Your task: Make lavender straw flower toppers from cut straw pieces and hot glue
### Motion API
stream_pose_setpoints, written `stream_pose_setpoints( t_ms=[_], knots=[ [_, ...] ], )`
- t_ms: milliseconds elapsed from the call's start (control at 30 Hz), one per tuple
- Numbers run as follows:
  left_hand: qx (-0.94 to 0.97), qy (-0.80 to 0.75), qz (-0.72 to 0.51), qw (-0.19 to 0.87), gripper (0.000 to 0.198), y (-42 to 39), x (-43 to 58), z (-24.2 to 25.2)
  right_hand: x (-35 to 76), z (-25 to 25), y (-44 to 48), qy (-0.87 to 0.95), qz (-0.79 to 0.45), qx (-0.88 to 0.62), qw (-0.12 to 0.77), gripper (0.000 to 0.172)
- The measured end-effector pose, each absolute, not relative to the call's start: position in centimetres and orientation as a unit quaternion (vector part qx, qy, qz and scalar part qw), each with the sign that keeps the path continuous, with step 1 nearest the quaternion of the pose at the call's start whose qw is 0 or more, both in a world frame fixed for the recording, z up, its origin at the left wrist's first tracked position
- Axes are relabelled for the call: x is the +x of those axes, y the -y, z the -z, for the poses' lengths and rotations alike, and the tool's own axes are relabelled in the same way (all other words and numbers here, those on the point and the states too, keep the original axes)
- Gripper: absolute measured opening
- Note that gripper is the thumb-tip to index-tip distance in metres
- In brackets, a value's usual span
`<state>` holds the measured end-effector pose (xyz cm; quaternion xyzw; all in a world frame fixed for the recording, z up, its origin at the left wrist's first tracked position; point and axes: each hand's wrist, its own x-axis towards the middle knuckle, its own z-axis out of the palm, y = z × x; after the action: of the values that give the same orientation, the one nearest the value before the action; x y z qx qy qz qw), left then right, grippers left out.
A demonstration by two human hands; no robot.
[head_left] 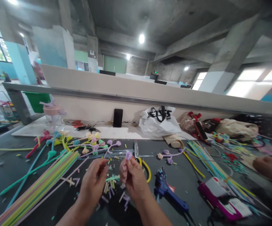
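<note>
My right hand (134, 175) is closed, pinching a small purple pipe-cleaner flower (128, 154) between thumb and fingertips. To its left, my left hand (93, 179) is loosely curled, with a gap between thumb and fingers and nothing visible in it. Short cut pipe-cleaner pieces (111, 190) lie scattered on the dark table below and between both hands. Scissors with yellow handles (147, 169) lie just beyond my right hand, partly hidden by it. A blue glue gun (171, 194) rests to the right of that hand.
Long pipe cleaners (40, 188) lie in a bundle at left, with finished flower stems (96, 142) behind. A phone (117, 118) leans on the partition beside a white plastic bag (159, 121). At right are a magenta-and-white device (225, 201) and another person's hand (267, 168).
</note>
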<state>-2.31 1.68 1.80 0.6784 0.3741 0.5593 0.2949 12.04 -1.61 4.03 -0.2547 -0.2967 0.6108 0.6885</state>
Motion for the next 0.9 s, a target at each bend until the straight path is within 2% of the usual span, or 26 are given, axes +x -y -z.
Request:
stream_pose_setpoints(
  t_ms=[67, 167, 333, 400, 433, 533, 633, 767, 900],
  knots=[
    [0.56, -0.432, -0.596, 0.38, 0.023, -3.1, -1.9, -1.9, 12.4, -4.1, 1.5, 0.279, -0.619, -0.235, 0.695, 0.023],
    [0.373, -0.415, -0.656, 0.509, 0.027, -5.1, -0.5, -3.7, 12.9, -4.3, 1.4, 0.266, -0.624, -0.226, 0.699, 0.025],
    [0.423, -0.366, -0.62, 0.55, 0.026, -6.6, 2.7, -8.0, 13.6, -4.6, 1.6, 0.27, -0.637, -0.211, 0.691, 0.026],
    [0.469, -0.35, -0.592, 0.554, 0.019, -5.9, 3.6, -8.4, 13.8, -4.7, 1.7, 0.278, -0.641, -0.201, 0.686, 0.028],
    [0.499, -0.347, -0.577, 0.546, 0.018, -5.4, 3.8, -8.2, 13.8, -4.7, 1.7, 0.283, -0.642, -0.2, 0.684, 0.028],
    [0.626, -0.337, -0.574, 0.407, 0.013, -3.5, 3.8, -6.5, 13.8, -4.6, 1.7, 0.294, -0.633, -0.205, 0.686, 0.026],
    [0.707, -0.282, -0.567, 0.314, 0.013, -2.3, 3.2, -4.8, 13.8, -4.2, 1.5, 0.295, -0.628, -0.203, 0.691, 0.025],
    [0.758, -0.237, -0.549, 0.261, 0.02, -2.7, 2.7, -4.5, 13.8, -3.5, 1.1, 0.29, -0.628, -0.214, 0.69, 0.026],
    [0.775, -0.223, -0.532, 0.259, 0.019, -3.5, 2.6, -5.0, 13.9, -3.0, 0.8, 0.284, -0.64, -0.241, 0.672, 0.028]
  ],
)
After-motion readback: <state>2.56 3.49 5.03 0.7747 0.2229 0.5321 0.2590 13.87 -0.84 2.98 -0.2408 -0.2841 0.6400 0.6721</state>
